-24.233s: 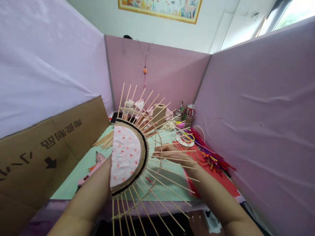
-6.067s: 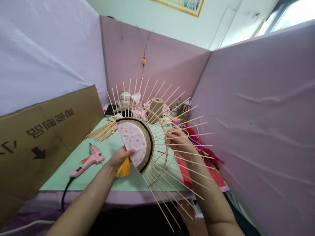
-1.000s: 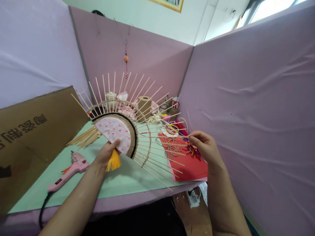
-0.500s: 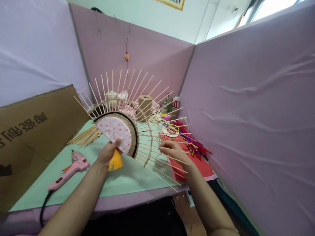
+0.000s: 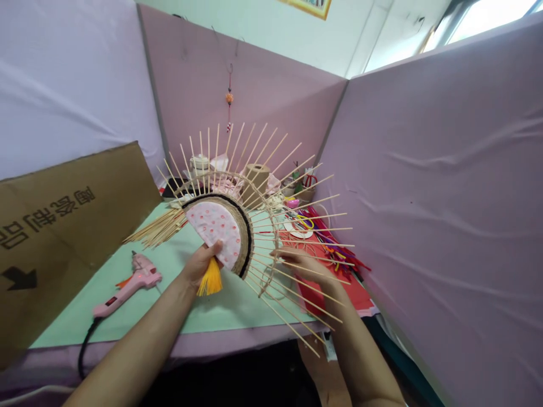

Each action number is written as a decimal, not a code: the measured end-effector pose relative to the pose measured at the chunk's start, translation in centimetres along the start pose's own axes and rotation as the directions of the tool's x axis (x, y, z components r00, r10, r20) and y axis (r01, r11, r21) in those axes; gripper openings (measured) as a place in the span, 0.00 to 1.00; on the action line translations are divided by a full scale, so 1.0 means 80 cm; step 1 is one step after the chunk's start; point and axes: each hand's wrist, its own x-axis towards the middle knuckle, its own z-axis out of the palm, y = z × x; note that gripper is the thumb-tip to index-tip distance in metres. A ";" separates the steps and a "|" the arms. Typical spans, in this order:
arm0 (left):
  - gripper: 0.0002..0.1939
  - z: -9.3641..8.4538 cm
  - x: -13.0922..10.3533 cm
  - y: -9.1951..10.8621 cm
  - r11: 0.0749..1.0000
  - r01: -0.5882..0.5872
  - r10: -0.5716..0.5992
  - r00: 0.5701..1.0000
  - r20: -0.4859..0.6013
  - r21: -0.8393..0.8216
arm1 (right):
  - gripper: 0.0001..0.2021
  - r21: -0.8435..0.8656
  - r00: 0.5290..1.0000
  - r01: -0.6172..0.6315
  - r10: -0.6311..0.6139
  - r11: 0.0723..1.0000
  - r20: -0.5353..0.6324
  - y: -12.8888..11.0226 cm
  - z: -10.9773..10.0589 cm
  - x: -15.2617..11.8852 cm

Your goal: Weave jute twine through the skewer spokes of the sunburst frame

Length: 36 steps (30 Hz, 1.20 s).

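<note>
My left hand [image 5: 203, 264] is closed on the lower straight edge of a handmade fan, thumb on its half-round panel [image 5: 218, 232] of white cloth with red dots. Tan and black cord bands rim the panel, and thin wooden sticks [image 5: 292, 198] spread out from it. A ring of twine [image 5: 275, 226] runs across the sticks. Below my left hand hangs a yellow tassel [image 5: 210, 278]. My right hand [image 5: 301, 263] is at the ring's right side, fingers pinched on the twine among the sticks; the fingertips are partly hidden. A loose loop of cord lies below it.
A pink glue gun [image 5: 133, 282] lies at left beside a bundle of sticks [image 5: 159, 227] and a cardboard sheet [image 5: 72, 237]. Behind the fan stands a twine roll [image 5: 257, 181]. Red felt [image 5: 311, 297] and colourful pipe cleaners [image 5: 339, 249] lie at right.
The view has shifted, and the fan sits further right in it, tilted slightly differently. My right hand, earlier beyond the twine ring, is now at it.
</note>
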 end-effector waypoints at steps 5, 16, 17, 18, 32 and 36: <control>0.31 -0.005 0.002 -0.006 1.000 0.017 -0.017 1.000 0.004 0.026 | 0.06 0.031 0.907 0.163 -0.137 0.986 -0.398 -0.015 -0.005 0.017; 0.33 -0.008 0.002 -0.012 0.999 0.039 -0.040 0.999 0.025 0.036 | 0.04 0.088 0.844 0.403 -0.333 0.911 -0.420 -0.027 0.040 0.034; 0.34 -0.008 0.002 -0.012 0.999 0.042 -0.043 0.999 0.030 0.029 | 0.05 0.116 0.852 0.390 -0.309 0.914 -0.423 -0.027 0.039 0.033; 0.34 -0.008 0.002 -0.013 0.999 0.046 -0.047 0.998 0.033 0.023 | 0.06 0.157 0.861 0.374 -0.279 0.914 -0.424 -0.027 0.038 0.033; 0.36 -0.010 0.001 -0.015 0.997 0.056 -0.057 0.998 0.038 0.049 | 0.13 0.431 0.929 0.294 -0.150 0.853 -0.338 -0.026 0.043 0.036; 0.41 -0.005 -0.001 -0.011 0.998 0.060 -0.061 0.998 0.030 0.034 | 0.11 0.527 0.959 0.240 -0.113 0.815 -0.261 -0.025 0.043 0.029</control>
